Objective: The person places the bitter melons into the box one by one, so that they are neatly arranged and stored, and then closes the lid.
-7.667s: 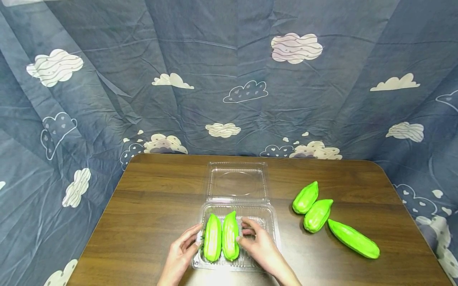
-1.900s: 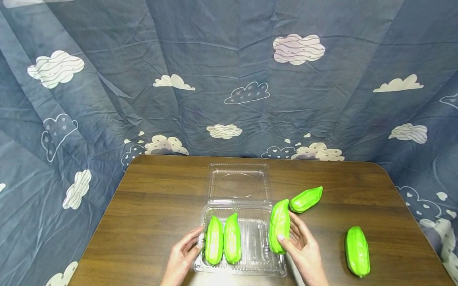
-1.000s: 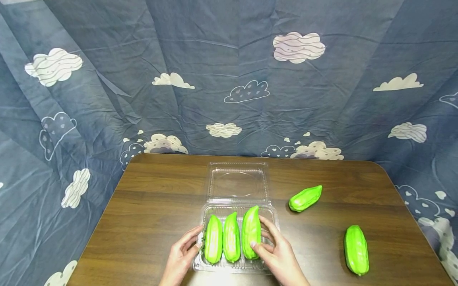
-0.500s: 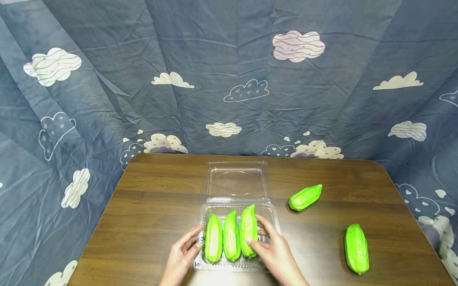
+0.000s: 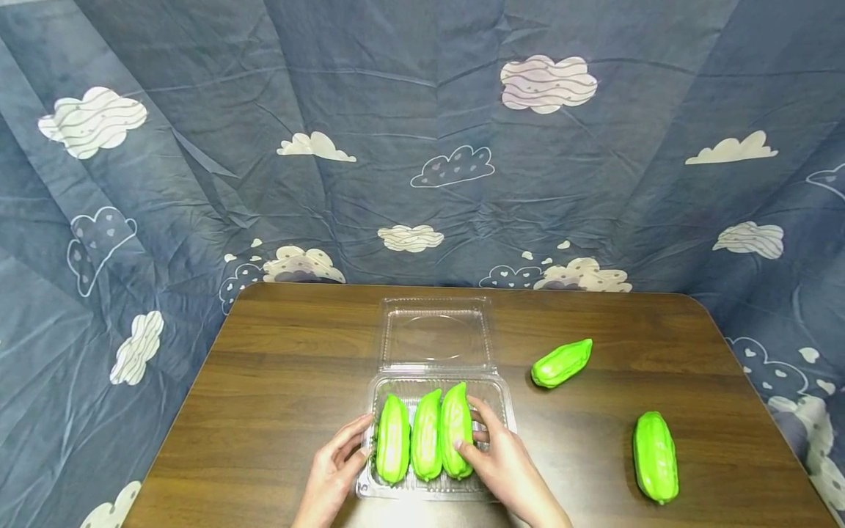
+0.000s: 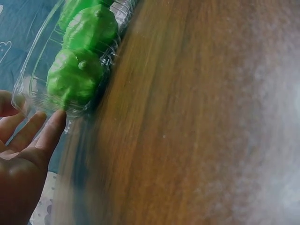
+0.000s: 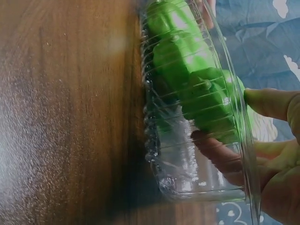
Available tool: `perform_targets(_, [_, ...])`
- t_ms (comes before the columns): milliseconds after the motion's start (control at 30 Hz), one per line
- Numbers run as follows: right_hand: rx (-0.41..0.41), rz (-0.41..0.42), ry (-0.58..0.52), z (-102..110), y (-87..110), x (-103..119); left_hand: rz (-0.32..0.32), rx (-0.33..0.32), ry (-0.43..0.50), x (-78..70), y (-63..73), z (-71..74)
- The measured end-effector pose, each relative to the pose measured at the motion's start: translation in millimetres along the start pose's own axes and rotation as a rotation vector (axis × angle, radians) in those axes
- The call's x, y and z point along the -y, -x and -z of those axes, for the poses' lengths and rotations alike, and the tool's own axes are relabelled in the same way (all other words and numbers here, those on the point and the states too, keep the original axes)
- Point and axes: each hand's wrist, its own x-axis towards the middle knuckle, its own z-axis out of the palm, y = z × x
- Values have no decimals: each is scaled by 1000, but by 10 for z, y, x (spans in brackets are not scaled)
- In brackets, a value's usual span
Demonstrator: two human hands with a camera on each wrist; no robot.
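A clear plastic clamshell container lies open on the table, lid toward the back. Three long, ridged green gourd-like fruits with pointed tips stand side by side in its base: a left one, a middle one and a right one. My right hand grips the right fruit, thumb on top and fingers on its right side, inside the wall. At the container's left edge, my left hand rests with its thumb by the rim; in the left wrist view its straight fingers touch the outer wall.
Two more green fruits lie on the wooden table to the right: one farther back and one nearer. The transparent lid lies flat behind the base. A blue cloud-patterned curtain hangs behind the table.
My right hand has carried a third fruit from the right into the container and set it against the middle one, which tilts slightly. The two fruits outside have shifted since the oldest frame. Left hand stays.
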Motion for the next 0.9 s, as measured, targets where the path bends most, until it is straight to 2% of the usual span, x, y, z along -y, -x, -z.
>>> perform_targets(233, [38,-9,56,17,-24,11,13,-8,-11,10,0,-3])
perform_targets(400, [20,29,115,2,-38,14,31,-17,-10,6,-1,-12])
perform_targets(567, [8,45,122,-23,-43,6,43,-16,-4,-6,-2,-15])
perform_targets(800, [9,49,123,-55,-40,5,8,-12,-8,-10,-3,-11])
perform_targets(900, [6,60,143,-66,-38,-2,19,-15,-4,-4,0,-10])
